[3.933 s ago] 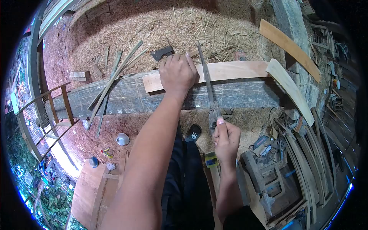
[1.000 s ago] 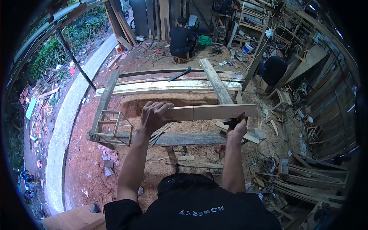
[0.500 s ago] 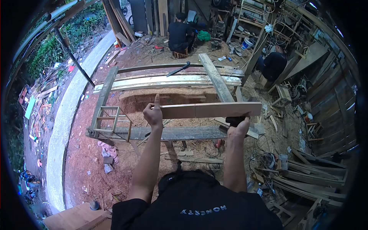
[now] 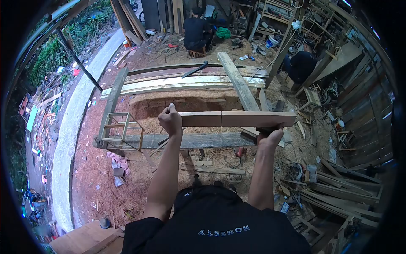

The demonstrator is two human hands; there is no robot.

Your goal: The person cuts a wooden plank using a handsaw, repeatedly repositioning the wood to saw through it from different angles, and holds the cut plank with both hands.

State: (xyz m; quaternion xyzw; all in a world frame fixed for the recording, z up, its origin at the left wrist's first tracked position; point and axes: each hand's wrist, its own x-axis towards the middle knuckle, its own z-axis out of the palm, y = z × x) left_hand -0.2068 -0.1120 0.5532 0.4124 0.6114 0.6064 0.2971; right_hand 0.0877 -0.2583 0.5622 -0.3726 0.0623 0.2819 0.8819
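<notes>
A short wooden board is held up level in front of me, with a thin dark line running across it near the middle. My left hand is closed around its left end, thumb upward. At the right end, my right hand grips the board from below. A dark object shows between that palm and the board's underside; its kind is unclear. Below the board lies a long grey plank of the work frame. A small wooden frame with rungs leans at the plank's left end.
Pale planks and a dark-bladed tool lie across the far side. A crossing beam slopes at right. Two people sit working, one at the back, one at right. Lumber is stacked right; sawdust covers the ground.
The board and both hands have shifted slightly right. My right hand has turned, and less of the dark object under the board shows. The view has moved a little.
</notes>
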